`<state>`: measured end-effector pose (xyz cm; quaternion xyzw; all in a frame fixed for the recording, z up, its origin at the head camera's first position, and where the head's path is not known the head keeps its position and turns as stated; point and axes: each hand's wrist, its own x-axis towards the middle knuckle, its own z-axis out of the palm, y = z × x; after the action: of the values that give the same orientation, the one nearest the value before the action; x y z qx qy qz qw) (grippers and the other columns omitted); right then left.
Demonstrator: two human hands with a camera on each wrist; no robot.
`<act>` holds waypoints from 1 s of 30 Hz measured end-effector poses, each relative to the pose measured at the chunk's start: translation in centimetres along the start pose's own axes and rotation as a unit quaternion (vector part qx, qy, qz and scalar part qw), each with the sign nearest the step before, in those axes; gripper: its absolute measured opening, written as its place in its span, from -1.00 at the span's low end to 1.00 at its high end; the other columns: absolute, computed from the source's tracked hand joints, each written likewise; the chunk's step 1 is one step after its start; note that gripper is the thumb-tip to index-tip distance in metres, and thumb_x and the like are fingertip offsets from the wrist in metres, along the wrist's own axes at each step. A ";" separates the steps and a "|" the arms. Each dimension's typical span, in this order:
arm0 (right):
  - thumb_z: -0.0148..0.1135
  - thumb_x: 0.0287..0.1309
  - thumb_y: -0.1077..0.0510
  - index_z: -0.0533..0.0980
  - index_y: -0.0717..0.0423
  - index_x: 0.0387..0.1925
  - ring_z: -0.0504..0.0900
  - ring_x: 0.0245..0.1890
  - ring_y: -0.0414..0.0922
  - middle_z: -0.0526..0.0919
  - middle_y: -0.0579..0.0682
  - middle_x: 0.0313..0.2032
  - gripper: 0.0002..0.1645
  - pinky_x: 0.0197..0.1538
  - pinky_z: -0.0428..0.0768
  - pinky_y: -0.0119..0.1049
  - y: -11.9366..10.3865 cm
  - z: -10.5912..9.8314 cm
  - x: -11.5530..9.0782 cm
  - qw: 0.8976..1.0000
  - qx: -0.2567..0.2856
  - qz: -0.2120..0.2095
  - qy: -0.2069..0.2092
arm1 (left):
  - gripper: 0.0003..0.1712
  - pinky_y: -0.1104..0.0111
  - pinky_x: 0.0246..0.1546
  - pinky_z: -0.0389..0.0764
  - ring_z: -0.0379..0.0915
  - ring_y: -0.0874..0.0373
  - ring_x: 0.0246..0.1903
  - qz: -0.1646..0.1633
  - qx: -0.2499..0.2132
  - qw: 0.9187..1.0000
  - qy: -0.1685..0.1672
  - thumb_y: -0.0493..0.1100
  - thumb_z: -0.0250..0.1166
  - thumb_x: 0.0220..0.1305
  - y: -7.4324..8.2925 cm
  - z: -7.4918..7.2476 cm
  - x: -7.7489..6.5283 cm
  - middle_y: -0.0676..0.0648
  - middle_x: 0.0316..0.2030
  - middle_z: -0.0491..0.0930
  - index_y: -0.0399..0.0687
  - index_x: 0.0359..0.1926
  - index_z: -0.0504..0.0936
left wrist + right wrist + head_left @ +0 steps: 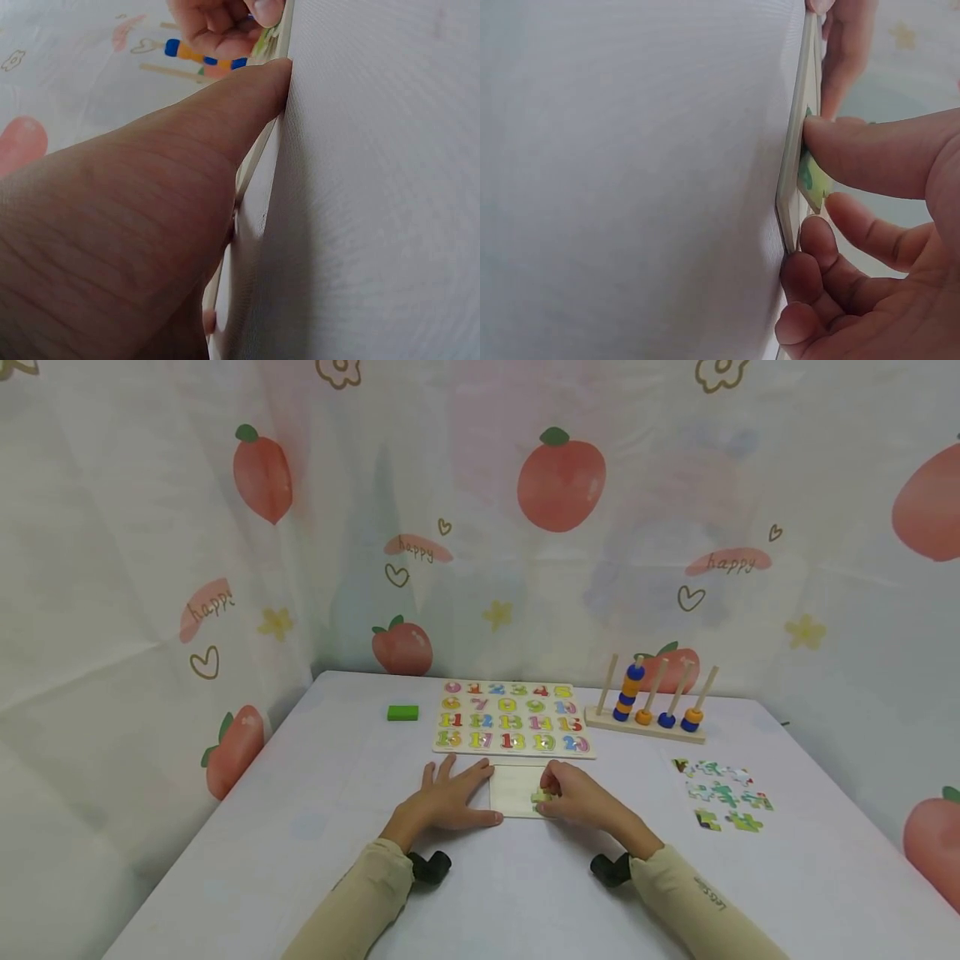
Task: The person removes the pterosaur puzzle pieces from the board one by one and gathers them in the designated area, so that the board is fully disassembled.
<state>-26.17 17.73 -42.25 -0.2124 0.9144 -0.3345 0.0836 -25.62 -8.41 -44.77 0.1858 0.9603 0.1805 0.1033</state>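
A pale rectangular puzzle tray [512,789] lies flat on the table. At its left edge rests my left hand [447,799], fingers spread, with thumb and fingertips touching the edge. My right hand [576,795] pinches a green and yellow jigsaw piece [538,796] over the tray's right part. In the right wrist view, the thumb and index finger hold this jigsaw piece [812,180] tilted against the tray, while the other fingers curl by its edge. To the right lie several loose jigsaw pieces [724,794], coloured green, white and blue.
Behind the tray lies a number board [512,718] with coloured numerals. A green block [402,713] is left of it. At the back right stands a wooden peg stand [645,727] with blue and orange beads. A printed curtain [480,527] surrounds the white table [315,793].
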 end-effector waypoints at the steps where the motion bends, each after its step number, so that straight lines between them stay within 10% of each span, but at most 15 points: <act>1: 0.56 0.16 0.29 0.51 0.22 -0.14 0.48 -0.26 -0.07 0.54 -0.01 -0.29 -0.64 -0.16 0.52 -0.15 0.0 0.0 0.0 1.000 0.001 -0.002 0.001 | 0.05 -0.29 0.55 -0.36 -0.35 -0.27 0.67 0.000 -0.001 1.000 0.001 0.50 0.31 0.33 0.0 0.0 0.0 0.15 0.69 0.06 0.25 0.68 0.24; 30: 0.26 0.41 0.36 0.55 0.15 -0.11 0.49 -0.26 -0.08 0.53 -0.07 -0.32 -0.89 -0.21 0.51 -0.29 0.8 -0.4 -1.1 0.997 0.043 -0.051 0.030 | 0.06 -0.28 0.56 -0.37 -0.36 -0.25 0.67 0.000 0.000 1.000 -0.001 0.50 0.32 0.31 0.0 0.0 0.1 0.15 0.69 0.05 0.25 0.68 0.24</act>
<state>-25.59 18.94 -42.44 -0.2448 0.8890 -0.3839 0.0480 -25.77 -8.39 -44.76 0.1856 0.9602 0.1804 0.1047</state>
